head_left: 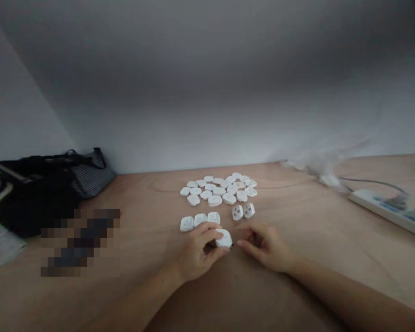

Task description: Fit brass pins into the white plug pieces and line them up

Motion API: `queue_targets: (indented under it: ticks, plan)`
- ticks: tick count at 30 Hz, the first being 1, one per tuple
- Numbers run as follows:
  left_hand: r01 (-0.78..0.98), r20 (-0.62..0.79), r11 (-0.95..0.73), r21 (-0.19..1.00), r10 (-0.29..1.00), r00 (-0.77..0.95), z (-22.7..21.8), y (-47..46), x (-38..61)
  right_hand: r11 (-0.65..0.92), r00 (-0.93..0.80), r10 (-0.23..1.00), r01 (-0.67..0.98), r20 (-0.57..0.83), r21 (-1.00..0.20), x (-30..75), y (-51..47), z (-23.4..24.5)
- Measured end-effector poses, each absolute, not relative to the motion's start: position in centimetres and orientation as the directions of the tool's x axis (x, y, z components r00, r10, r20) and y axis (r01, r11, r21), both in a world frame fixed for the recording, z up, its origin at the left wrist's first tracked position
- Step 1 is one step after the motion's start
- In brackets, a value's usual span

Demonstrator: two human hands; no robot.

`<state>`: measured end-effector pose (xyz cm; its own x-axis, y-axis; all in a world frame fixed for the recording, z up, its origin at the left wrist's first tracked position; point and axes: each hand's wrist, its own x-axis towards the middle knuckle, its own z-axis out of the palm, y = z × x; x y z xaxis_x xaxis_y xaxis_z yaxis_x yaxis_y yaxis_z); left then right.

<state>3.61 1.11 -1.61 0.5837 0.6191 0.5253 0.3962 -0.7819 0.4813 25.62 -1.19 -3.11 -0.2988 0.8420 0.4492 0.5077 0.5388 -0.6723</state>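
Observation:
My left hand (204,246) grips a white plug adapter (224,238) between thumb and fingers, just above the table. A small dark part shows at its lower right edge. To the right, my right hand (264,246) has its thumb and forefinger apart and nothing visible between them, close to the held adapter but not touching it. Behind my left hand, three white socket pieces (200,219) form a row, faces up. Two more white pieces with dark openings (243,211) stand side by side beyond my right hand.
Many similar white pieces (215,200) lie clustered near the wall. A white power strip (390,212) with a cable and a clear plastic bag (321,166) are at the right. Black bags (38,193) and a pixelated dark object (83,242) lie left on the wooden table (141,207).

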Motion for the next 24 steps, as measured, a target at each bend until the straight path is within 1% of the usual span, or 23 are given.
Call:
queue_targets:
  ticks: [6,10,12,18,21,22,24]
  plan:
    - [0.439,0.501,-0.733,0.520,0.678,0.538,-1.4,0.8,4.1,0.587,-0.339,0.809,0.517,0.481,-0.623,25.5,-1.4,-2.5]
    - [0.465,0.489,-0.682,0.565,0.730,0.477,-1.5,0.3,4.9,0.534,-0.316,0.843,0.588,0.436,-0.607,25.3,-1.5,-2.2]
    - [0.478,0.484,-0.671,0.567,0.741,0.466,-1.5,0.1,5.2,0.503,-0.290,0.860,0.617,0.420,-0.605,25.1,-1.4,-2.3]
    - [0.544,0.457,-0.684,0.486,0.729,0.509,-0.7,1.3,5.3,0.470,-0.256,0.876,0.642,0.409,-0.606,25.3,-1.0,-2.6]
    - [0.595,0.395,-0.673,0.439,0.740,0.545,-0.2,3.5,5.5,0.477,-0.255,0.871,0.641,0.420,-0.601,25.5,-1.0,-2.7]
    - [0.603,0.364,-0.689,0.403,0.725,0.585,-0.1,4.3,5.7,0.482,-0.259,0.868,0.643,0.423,-0.595,25.6,-0.9,-2.7]
    - [0.604,0.327,-0.705,0.372,0.709,0.626,0.1,5.9,6.0,0.491,-0.267,0.862,0.651,0.430,-0.580,25.9,-0.9,-2.8]
